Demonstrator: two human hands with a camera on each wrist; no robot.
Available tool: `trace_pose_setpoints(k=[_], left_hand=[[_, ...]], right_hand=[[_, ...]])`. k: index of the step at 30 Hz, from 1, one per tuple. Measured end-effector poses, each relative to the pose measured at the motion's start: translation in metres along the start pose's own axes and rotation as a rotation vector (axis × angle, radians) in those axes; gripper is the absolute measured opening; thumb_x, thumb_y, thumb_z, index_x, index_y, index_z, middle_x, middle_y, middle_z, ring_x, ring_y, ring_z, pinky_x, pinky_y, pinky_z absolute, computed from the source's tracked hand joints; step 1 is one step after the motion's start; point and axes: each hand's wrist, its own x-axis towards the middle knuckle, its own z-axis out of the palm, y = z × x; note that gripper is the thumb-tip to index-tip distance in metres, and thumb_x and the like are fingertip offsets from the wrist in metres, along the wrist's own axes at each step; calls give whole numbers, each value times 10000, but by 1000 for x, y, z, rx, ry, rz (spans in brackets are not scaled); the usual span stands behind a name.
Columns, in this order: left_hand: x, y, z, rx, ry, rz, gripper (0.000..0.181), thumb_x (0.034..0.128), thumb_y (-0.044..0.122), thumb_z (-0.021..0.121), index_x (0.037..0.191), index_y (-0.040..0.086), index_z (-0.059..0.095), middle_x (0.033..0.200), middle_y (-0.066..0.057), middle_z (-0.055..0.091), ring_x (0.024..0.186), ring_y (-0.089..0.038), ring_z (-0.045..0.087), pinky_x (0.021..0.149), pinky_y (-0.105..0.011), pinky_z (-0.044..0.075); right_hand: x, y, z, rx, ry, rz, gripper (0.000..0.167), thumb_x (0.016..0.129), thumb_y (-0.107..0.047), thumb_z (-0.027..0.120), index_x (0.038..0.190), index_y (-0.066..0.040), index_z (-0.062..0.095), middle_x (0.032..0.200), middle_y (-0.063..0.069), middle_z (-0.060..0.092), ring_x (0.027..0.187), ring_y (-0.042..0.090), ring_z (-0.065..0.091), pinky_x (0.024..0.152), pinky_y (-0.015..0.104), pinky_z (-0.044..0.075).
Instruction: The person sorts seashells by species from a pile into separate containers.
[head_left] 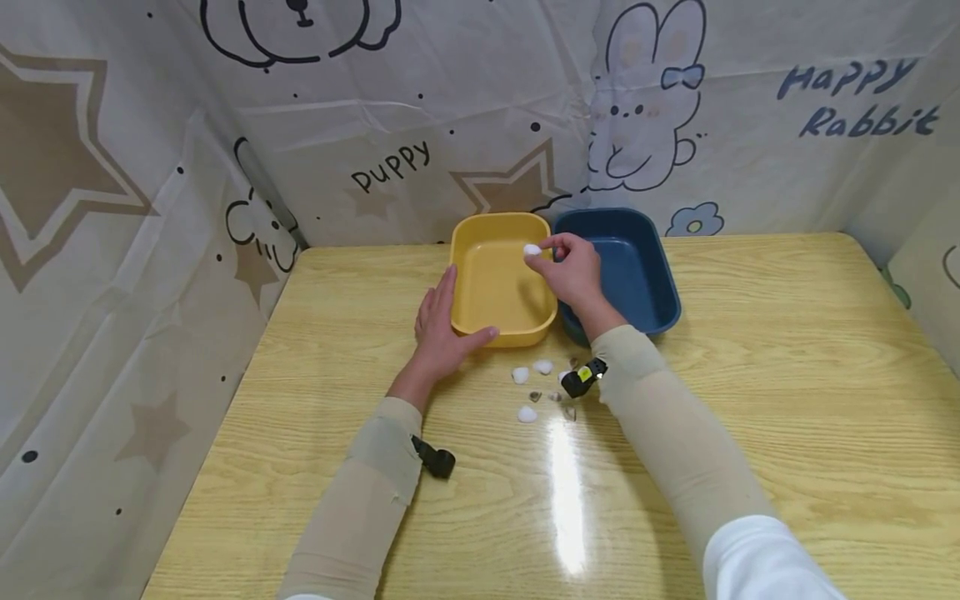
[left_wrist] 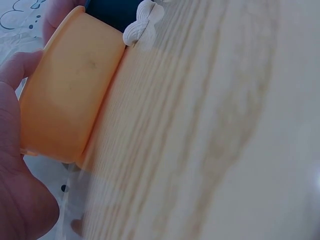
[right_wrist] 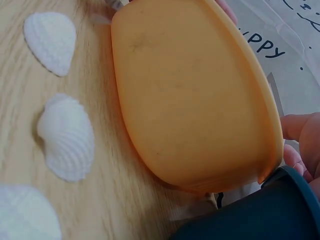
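Beige sleeves (head_left: 686, 433) reach forward over a glossy, pale wood-grain tabletop (head_left: 787, 375), a small black camera (head_left: 437, 460) strapped at each wrist. Near the far edge, before a white sheet (head_left: 487, 108) printed with cartoon animals, a yellow rounded-rectangular plastic bin (head_left: 498, 292) stands beside a dark blue bin (head_left: 630, 267) of similar shape. Wood surface stretches right of the blue bin to a rounded far corner, and left of the yellow bin to the table's slanting left edge; white ribbed shells (head_left: 527, 414) and small brownish shells (head_left: 535, 396) lie scattered just short of the bins. The left hand (head_left: 438, 333) spreads wide, straight fingers against the yellow bin's left wall, thumb extended along its near side. The right hand (head_left: 577, 271), crossing the blue bin's left side, pinches 1 white shell (head_left: 532, 250) narrowly between thumb and index finger, over the yellow bin near its right rim.
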Motion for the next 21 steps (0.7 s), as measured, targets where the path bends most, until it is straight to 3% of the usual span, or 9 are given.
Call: trace_pose_setpoints(k=[9, 21], left_hand=[[1, 0, -1, -5, -2, -4, 1142, 793, 561, 776, 1600, 399, -15, 1657, 122, 54, 1491, -282, -17, 1145, -537, 5], [-1, 0, -1, -6, -7, -11, 1155, 783, 572, 782, 1599, 401, -18, 1657, 120, 53, 1490, -305, -10, 1146, -539, -1]], right_hand=[[2, 0, -1, 5, 3, 2, 392, 860, -286, 812, 1148, -45, 699, 937, 64, 452, 897, 235, 428, 716, 323, 357], [0, -3, -6, -3, 16, -6, 433, 860, -349, 805, 1154, -51, 698, 963, 80, 479, 919, 240, 436, 722, 334, 353]])
